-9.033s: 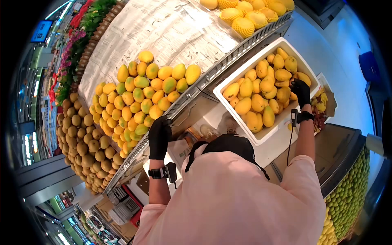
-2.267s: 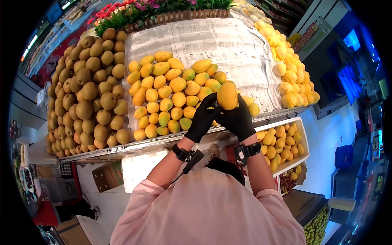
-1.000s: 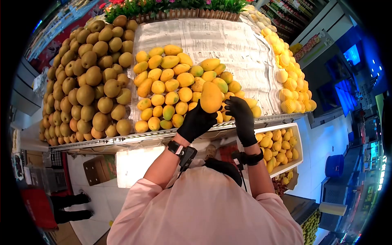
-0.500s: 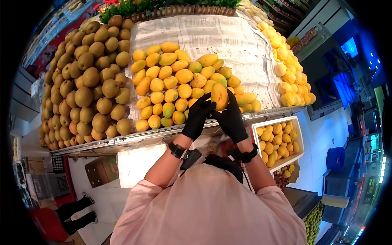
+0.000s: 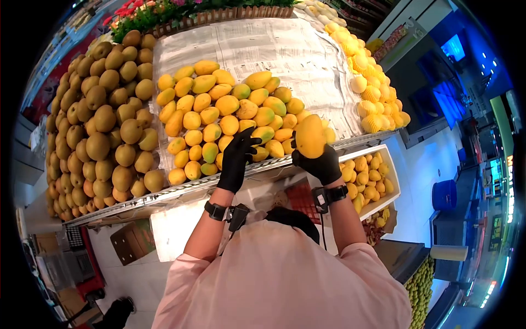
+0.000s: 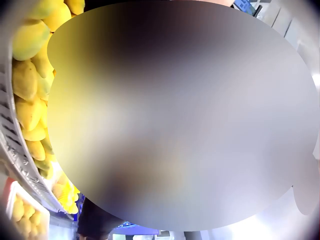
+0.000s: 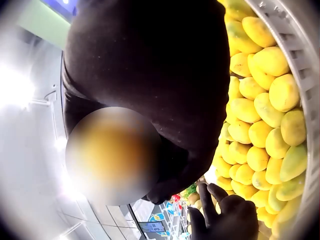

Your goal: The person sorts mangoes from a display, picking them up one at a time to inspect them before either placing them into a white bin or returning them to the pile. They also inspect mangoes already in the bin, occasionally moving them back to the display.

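In the head view my black-gloved right hand (image 5: 320, 164) grips a large yellow mango (image 5: 310, 136) raised above the front edge of the display. My left hand (image 5: 235, 160), also gloved in black, is apart from it to the left, with bent, spread fingers and nothing in them. It hovers at the front of the laid-out mangoes (image 5: 211, 131), some yellow and some greenish. The right wrist view is filled by the back of my right hand (image 7: 150, 65), with the left hand (image 7: 227, 217) beyond it. A blur covers most of the left wrist view.
Brown round fruit (image 5: 104, 120) is heaped at the left of the stand. White paper (image 5: 263, 46) lies behind the mangoes, with net-wrapped yellow fruit (image 5: 372, 90) at the right. A white foam box (image 5: 390, 192) of mangoes stands below the metal rail (image 5: 350, 143).
Half a second ago both hands were at the mango. Now the right hand alone holds it, and the left has drawn away leftward. Much earlier, the right hand reached into the foam box.
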Tool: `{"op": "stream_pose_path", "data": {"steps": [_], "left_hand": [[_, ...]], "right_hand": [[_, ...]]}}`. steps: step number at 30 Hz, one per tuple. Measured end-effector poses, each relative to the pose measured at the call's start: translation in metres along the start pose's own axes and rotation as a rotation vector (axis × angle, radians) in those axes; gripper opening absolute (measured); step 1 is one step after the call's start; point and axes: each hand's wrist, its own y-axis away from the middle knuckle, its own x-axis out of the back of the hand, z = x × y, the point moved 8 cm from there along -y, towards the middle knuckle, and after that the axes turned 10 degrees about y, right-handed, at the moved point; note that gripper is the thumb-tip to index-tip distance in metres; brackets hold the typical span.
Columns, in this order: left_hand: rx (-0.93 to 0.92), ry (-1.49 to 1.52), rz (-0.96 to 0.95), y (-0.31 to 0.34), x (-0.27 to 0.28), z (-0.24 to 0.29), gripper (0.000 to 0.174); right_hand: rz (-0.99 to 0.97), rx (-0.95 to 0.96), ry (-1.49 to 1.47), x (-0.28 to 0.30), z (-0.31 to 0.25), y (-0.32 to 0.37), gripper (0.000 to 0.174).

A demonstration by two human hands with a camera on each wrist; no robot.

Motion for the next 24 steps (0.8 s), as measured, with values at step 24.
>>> {"op": "stream_pose_path", "data": {"steps": [24], "left_hand": [[0.295, -0.121, -0.335, -0.019, -0.077, -0.114, 0.031]], "right_hand": [[0.278, -0.995, -1.242, -0.005, 0.196, 0.231, 0.038]]}}
